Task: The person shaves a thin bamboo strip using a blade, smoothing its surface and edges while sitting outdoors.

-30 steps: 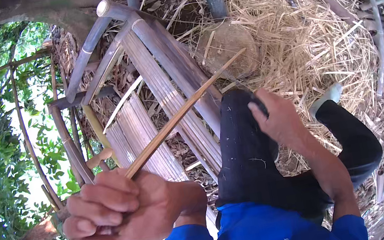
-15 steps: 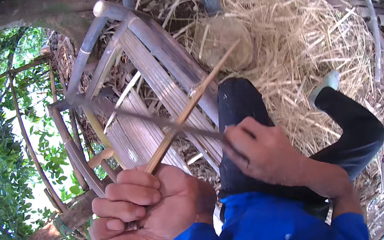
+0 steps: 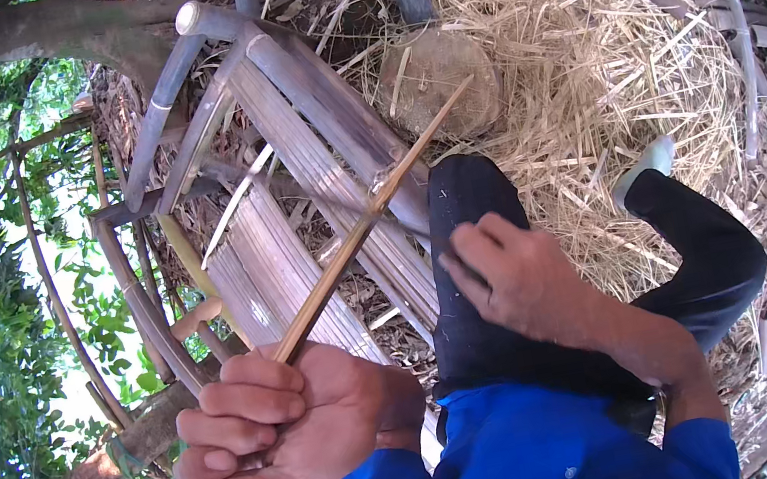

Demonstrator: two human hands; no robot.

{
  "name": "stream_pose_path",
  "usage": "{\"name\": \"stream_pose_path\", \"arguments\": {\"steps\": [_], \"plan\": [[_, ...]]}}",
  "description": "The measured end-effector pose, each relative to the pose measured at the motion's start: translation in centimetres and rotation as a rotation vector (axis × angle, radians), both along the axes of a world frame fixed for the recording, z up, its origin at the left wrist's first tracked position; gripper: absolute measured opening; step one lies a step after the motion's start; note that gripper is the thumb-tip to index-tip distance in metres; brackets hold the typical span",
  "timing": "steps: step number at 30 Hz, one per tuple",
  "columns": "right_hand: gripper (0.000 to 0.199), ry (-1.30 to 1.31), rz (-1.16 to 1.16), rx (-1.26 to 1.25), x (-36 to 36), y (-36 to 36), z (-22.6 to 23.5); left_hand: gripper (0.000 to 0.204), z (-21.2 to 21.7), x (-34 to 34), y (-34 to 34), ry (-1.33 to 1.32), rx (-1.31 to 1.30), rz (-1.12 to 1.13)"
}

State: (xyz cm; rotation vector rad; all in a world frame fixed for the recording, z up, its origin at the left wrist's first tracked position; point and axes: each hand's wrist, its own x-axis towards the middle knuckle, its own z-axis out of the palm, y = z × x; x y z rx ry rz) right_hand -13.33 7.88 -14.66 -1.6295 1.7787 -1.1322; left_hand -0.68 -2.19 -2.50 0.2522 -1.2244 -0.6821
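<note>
My left hand (image 3: 282, 419) clenched around a thin bamboo strip (image 3: 338, 267), this strip slanting over the slatted bamboo bench (image 3: 275, 258), its tip before the round wooden block (image 3: 435, 63), my right hand (image 3: 528, 281) above my thigh (image 3: 469, 205), its fingers curled, grasping a blurred knife (image 3: 415, 232).

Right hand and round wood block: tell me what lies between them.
In the head view, mostly the person's dark-trousered knee lies between the right hand and the round wood block.
</note>
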Motion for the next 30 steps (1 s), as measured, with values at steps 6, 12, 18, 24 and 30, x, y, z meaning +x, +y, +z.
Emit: {"name": "stream_pose_path", "arguments": {"steps": [6, 12, 18, 24, 30], "plan": [[0.017, 0.057, -0.048, 0.032, -0.2, -1.2, -3.1, 0.045, 0.4, -0.4, 0.0, -0.044, 0.018, 0.112], [0.012, 0.094, 0.008, -0.109, 0.1, -0.8, -4.7, 0.044, -0.2, 0.2, -0.5, 0.002, 0.045, 0.063], [0.013, 0.021, -0.051, 0.049, -0.9, -1.6, -6.0, 0.043, -0.3, 1.6, -1.0, 0.016, 0.105, -0.029], [0.019, 0.016, -0.195, 0.087, -5.1, -4.9, -14.6, 0.043, 0.3, 0.7, -2.4, -0.005, 0.078, 0.046], [0.017, 0.027, -0.04, 0.053, -5.2, -5.4, -16.6, 0.039, 0.5, 1.3, -3.8, -0.121, 0.029, 0.22]]}}
